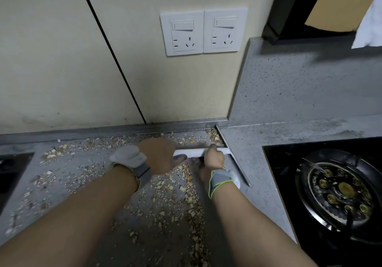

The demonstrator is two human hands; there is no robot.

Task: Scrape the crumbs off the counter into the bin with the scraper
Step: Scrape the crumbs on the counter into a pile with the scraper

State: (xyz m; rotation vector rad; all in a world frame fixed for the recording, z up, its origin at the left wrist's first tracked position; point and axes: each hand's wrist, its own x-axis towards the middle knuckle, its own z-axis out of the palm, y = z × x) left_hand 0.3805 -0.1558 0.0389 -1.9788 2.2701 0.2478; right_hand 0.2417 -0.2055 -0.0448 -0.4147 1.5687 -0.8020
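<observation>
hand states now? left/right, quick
Left hand: closed on the white scraper.
Right hand: closed on the scraper too.

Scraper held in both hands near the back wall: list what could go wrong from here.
1. The scraper sits beside the metal strip; crumbs piled in that corner may lodge along it.
2. The gas burner lies just right of the right hand; a rightward push could scatter crumbs into it.
3. No bin is in view, so a pull toward the front edge may drop crumbs on the floor.
</observation>
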